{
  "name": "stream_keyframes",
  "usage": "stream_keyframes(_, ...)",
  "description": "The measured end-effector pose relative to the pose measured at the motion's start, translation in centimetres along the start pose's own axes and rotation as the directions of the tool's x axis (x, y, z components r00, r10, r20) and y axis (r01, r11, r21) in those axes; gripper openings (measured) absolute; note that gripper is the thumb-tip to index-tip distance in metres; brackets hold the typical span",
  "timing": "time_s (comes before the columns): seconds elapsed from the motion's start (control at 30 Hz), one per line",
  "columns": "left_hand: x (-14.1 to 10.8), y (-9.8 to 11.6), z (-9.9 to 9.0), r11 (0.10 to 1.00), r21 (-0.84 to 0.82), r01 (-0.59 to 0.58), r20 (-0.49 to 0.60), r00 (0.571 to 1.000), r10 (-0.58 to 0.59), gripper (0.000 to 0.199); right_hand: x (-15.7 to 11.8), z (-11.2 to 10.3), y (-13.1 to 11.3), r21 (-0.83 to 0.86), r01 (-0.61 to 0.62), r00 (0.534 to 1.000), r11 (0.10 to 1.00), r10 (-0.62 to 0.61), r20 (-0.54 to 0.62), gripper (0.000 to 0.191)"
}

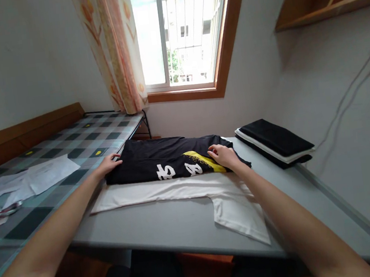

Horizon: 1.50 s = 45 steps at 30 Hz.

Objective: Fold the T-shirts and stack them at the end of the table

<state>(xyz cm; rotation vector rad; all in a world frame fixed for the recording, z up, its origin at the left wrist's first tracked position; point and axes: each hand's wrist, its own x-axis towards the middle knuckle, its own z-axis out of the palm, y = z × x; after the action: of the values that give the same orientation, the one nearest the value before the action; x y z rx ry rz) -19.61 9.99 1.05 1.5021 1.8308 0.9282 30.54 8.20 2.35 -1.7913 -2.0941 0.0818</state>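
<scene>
A black and white T-shirt [159,150] lies partly folded on the grey table, its black part with white lettering and a yellow stripe behind a white strip. That white part [164,190] runs along the near side, with a sleeve [240,217] spread toward the table's front edge. My left hand [110,164] is at the left end of the black fabric, thumb and fingers apart, fingertips touching its edge. Over the yellow stripe near the right end, my right hand [223,155] rests with bent fingers slightly apart, touching the cloth.
Folded black and white clothes [274,138] are stacked at the right back of the table [141,224]. To the left stands a bed with a checked cover [80,138] and loose papers [50,173]. A curtain [113,48] hangs by the window; a wooden shelf [327,8] juts out upper right.
</scene>
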Motion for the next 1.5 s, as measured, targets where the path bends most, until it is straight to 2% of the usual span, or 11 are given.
stream_keyframes(0.17,-1.6,-1.0,-0.8,0.995,-0.100,0.018,0.130,0.991,-0.004,0.061,-3.9,-2.6,7.4,0.097,-0.171,0.982,0.981,0.178,-0.067,0.038)
stream_keyframes(0.23,-2.4,-1.6,-0.9,0.996,-0.090,-0.007,0.104,0.994,0.016,0.057,-5.2,-3.0,9.8,0.169,-0.265,0.964,0.949,0.263,0.032,0.041)
stream_keyframes(0.3,-3.2,-2.1,-0.9,0.998,-0.061,-0.018,0.049,0.999,0.021,0.056,-6.2,-2.9,11.2,0.279,-0.260,0.965,0.924,0.238,0.111,0.043)
stream_keyframes(0.47,-4.5,-2.8,-1.4,0.999,0.022,-0.035,0.009,0.999,0.035,0.056,-6.4,-2.1,11.4,0.407,-0.087,0.996,0.909,0.088,0.015,0.043)
stream_keyframes(0.53,-4.1,-2.9,-1.7,0.994,0.050,-0.094,-0.033,0.995,0.096,0.053,-5.5,-1.9,11.1,0.451,-0.076,0.992,0.889,0.115,-0.060,0.044)
stream_keyframes(0.63,-3.2,-2.9,-1.6,0.982,0.131,-0.134,-0.103,0.984,0.148,0.050,-3.9,-1.4,10.9,0.449,-0.187,0.956,0.874,0.267,-0.121,0.041)
stream_keyframes(0.73,-2.5,-2.4,-1.1,0.960,0.246,-0.130,-0.127,0.978,0.165,0.039,-3.0,-0.7,10.6,0.243,-0.336,0.919,0.910,0.374,-0.129,0.028)
stream_keyframes(0.97,-2.9,-1.3,0.4,0.912,0.390,-0.124,-0.197,0.957,0.214,0.020,-3.2,0.8,9.0,-0.011,-0.478,0.866,0.879,0.468,-0.177,0.029)
stream_keyframes(1.2,-5.1,-2.0,0.9,0.911,0.390,-0.134,-0.278,0.926,0.255,0.043,-4.1,-0.3,11.5,0.200,-0.400,0.898,0.894,0.426,-0.108,0.039)
stream_keyframes(1.37,-6.7,-3.2,0.8,0.840,0.526,-0.135,-0.270,0.910,0.316,0.038,-5.3,-0.7,14.4,0.398,-0.364,0.925,0.842,0.376,0.051,0.039)
stream_keyframes(1.5,-6.6,-3.7,0.9,0.791,0.603,-0.106,-0.254,0.914,0.317,0.033,-5.3,-0.1,14.3,0.445,-0.305,0.937,0.842,0.350,-0.020,0.049)
